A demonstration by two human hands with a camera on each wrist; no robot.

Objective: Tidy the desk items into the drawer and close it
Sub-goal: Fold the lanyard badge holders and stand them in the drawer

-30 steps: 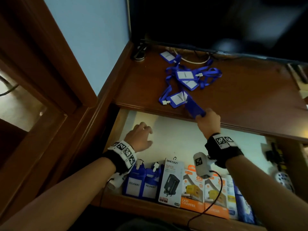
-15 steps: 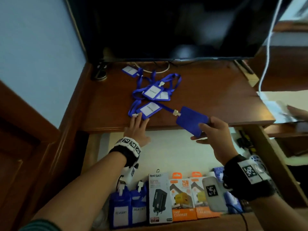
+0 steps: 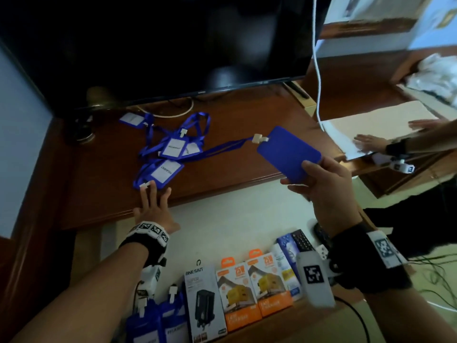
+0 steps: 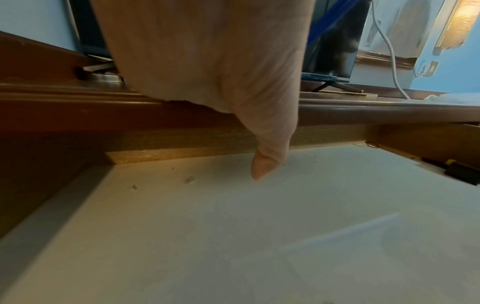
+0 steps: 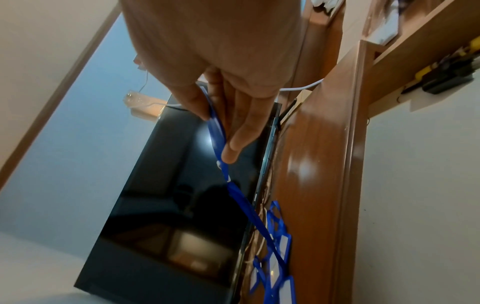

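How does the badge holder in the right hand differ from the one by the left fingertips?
The held holder is lifted off the desk, pinched by the right hand, its plain blue back showing. The desk holder lies flat, white card up, left hand beside it. Both are blue with lanyards.

The left hand point(image 3: 154, 210) reaches far and forward with the forearm stretched out from the near left, palm down, fingers straight and slightly spread, the thumb hanging below the palm in the left wrist view. The right hand point(image 3: 324, 186) is raised on the right, its forearm coming in from the near right; thumb on top and fingers point(image 5: 235, 131) underneath pinch a flat piece between them. Both wrists wear black bands with markers.
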